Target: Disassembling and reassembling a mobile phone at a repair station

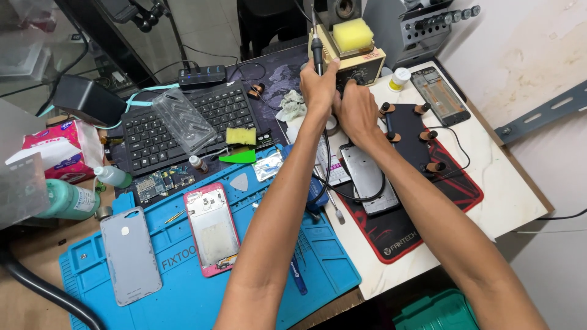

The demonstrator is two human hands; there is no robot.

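Observation:
My left hand (318,85) is closed around the black handle of a soldering iron (317,52), which stands upright at the cream soldering station (361,61) with a yellow sponge (353,33) on top. My right hand (358,110) rests against the station's front, fingers curled at its dial; what it grips is hidden. The iron's black cable (354,197) loops down over a grey phone frame (369,177) lying on the black and red mat (422,208).
A blue work mat (183,287) holds an opened pink-edged phone (211,229), a grey back cover (130,253) and a circuit board (162,182). A black keyboard (183,119), bottles (70,200), a tissue pack (58,150), a black clamp jig (409,131) and another phone (440,95) lie around.

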